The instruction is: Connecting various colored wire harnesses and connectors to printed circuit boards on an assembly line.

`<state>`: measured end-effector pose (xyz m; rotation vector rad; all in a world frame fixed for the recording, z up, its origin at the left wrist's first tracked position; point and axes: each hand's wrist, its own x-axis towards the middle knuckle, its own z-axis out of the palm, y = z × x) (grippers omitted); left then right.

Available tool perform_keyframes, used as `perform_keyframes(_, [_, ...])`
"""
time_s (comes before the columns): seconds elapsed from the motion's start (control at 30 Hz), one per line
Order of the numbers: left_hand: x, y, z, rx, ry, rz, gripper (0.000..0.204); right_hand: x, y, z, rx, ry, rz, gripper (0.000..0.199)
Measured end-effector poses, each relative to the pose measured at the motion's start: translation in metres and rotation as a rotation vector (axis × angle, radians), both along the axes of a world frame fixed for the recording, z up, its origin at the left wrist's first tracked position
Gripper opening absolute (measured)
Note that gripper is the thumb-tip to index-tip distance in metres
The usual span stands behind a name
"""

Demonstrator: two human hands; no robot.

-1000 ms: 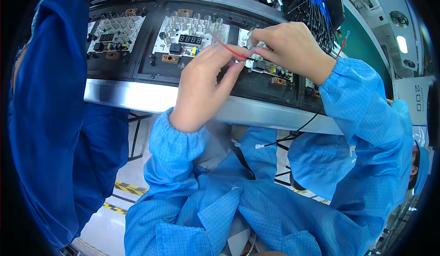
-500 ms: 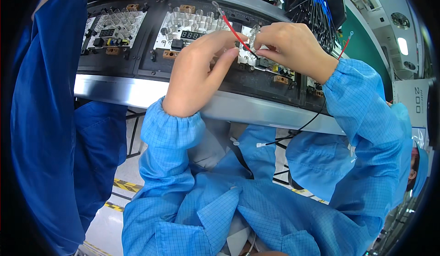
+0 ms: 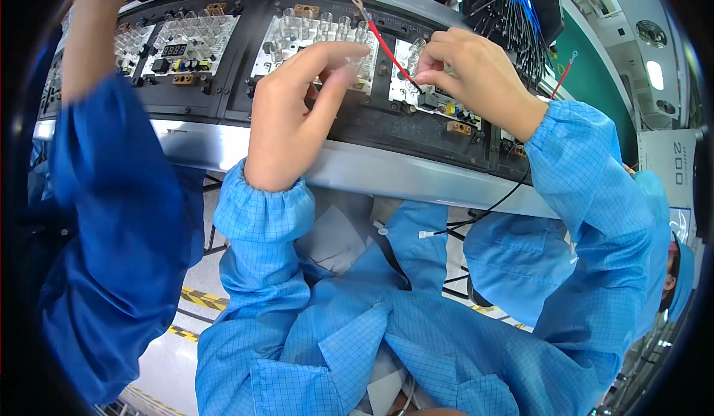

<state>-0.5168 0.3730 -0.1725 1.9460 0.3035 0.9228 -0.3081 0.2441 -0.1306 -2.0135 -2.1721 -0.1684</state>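
A red wire (image 3: 384, 42) with a ring terminal at its upper end slants down to a black end at a white circuit board (image 3: 403, 74). My right hand (image 3: 476, 74) is closed in a pinch at that lower end, its thumb and fingertips against the wire. Clear plastic cylinders (image 3: 416, 48) stand on this board beside my fingertips. My left hand (image 3: 286, 114) is off the wire, thumb and forefinger curved apart with nothing visible between them. It hovers in front of a second white board (image 3: 269, 59) with clear cylinders.
Dark fixture plates (image 3: 238, 96) carry the boards along a metal rail (image 3: 357, 167). A co-worker's dark blue sleeve (image 3: 119, 178) reaches in at left. Blue and black wires (image 3: 513, 14) hang at the back right. Below my right forearm dangles a black cable (image 3: 491, 206) with a white connector.
My left hand has drawn back left, away from the red wire. My right hand stays at the wire's lower end, shifted slightly. The co-worker's arm at left has swung inward.
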Motion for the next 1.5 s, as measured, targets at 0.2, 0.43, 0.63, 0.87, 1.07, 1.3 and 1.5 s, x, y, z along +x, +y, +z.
perform_keyframes(0.2, [0.002,-0.003,-0.001,0.002,0.037,0.011,0.023,0.002,-0.001,-0.007,0.030,0.037,-0.056,0.017])
perform_keyframes(0.43, [0.010,-0.002,0.002,0.021,0.040,0.003,0.022,0.004,0.001,0.003,-0.119,0.028,-0.175,0.016])
perform_keyframes(0.63, [0.016,-0.006,0.004,0.035,0.034,-0.005,0.021,0.012,-0.004,0.003,-0.109,-0.006,-0.140,0.013])
perform_keyframes(0.87, [0.034,-0.018,0.003,0.030,0.032,-0.004,0.021,0.030,-0.015,0.002,-0.110,-0.056,-0.113,0.011])
perform_keyframes(1.07, [0.053,-0.033,0.001,0.030,0.042,-0.003,0.021,0.050,-0.032,0.000,-0.126,-0.047,-0.114,0.014])
perform_keyframes(1.3, [0.068,-0.040,-0.003,0.025,0.038,-0.011,0.021,0.066,-0.041,0.006,-0.099,0.031,-0.170,0.017])
perform_keyframes(1.5, [0.069,-0.042,-0.002,0.074,0.043,0.007,0.020,0.081,-0.045,0.013,-0.097,0.091,-0.030,0.016])
